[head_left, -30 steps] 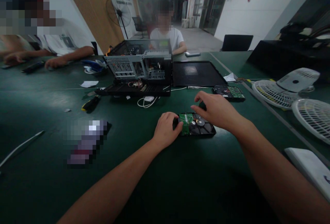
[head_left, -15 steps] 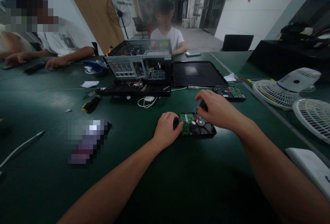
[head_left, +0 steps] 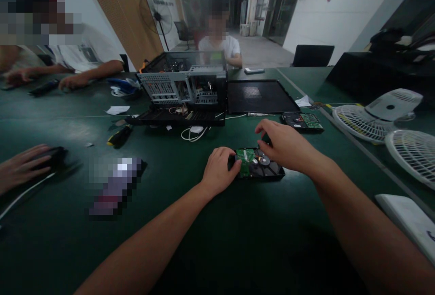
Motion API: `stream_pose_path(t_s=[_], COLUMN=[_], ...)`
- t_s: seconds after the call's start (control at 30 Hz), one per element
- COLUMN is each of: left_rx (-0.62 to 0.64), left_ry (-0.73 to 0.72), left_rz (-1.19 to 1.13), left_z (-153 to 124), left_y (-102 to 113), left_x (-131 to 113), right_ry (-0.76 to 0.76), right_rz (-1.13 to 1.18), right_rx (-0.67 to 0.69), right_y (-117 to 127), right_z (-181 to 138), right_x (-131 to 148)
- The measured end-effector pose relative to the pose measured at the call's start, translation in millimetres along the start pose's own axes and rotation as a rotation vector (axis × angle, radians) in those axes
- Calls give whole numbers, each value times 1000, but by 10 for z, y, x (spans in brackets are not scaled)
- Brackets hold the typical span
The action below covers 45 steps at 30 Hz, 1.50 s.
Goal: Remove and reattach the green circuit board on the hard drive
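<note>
A hard drive [head_left: 268, 168] lies on the table with its green circuit board facing up. My left hand [head_left: 221, 168] grips its left end, the thumb on the board and the fingers curled along the far side. Over the drive's right half, my right hand [head_left: 280, 143] is closed with thumb and fingers pinched together. A dark handle [head_left: 267, 139], which looks like a screwdriver's, shows between them; its lower end is too hidden to make out.
An opened computer case [head_left: 183, 84] stands ahead, with a black side panel [head_left: 261, 98] beside it. Right of that lies a second hard drive [head_left: 302, 122]. A phone [head_left: 117, 186], a yellow-black screwdriver [head_left: 119, 136] and fan parts [head_left: 360, 123] surround the work. At left, another person's hand [head_left: 23, 168] holds a black object.
Another person's hand has come in from the left with a black object. My hands and the hard drive look almost unmoved.
</note>
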<state>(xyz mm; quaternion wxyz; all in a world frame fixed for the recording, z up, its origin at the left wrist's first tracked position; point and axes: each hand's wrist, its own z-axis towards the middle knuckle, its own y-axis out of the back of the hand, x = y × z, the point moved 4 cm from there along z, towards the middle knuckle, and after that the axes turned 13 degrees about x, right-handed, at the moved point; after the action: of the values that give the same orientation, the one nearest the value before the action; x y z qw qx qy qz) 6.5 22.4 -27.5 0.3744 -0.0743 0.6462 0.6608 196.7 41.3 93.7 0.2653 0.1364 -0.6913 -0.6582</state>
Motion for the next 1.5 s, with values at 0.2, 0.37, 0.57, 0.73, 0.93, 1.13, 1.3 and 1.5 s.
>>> stream_pose_path(t_s=[0.2,0.37,0.57,0.73,0.93,1.13,1.3,1.5], left_rx=[10,15,19,14,16,10,20,14], left_ry=[15,19,21,16,13,13,19,17], left_rz=[-6,-9,-22,-24,-14,-18,-26,-18], left_z=[-6,4,0,5,3,1,4,-1], left_y=[6,14,22,18,10,7,13,19], left_x=[-14,-16,-14,-7,-6,-6,-4,-12], right_ry=[-45,14,-58,10,-52,11,-32,-43], right_rz=[-23,33,6,49,-8,66,25,55], right_rx=[5,15,-10,4,-13,5,7,-18], right_y=[13,14,36,16,18,11,8,6], right_z=[-15,-16,-11,13,6,11,11,9], right_x=[-22,11,-6,-13,-49,4,-33,-46])
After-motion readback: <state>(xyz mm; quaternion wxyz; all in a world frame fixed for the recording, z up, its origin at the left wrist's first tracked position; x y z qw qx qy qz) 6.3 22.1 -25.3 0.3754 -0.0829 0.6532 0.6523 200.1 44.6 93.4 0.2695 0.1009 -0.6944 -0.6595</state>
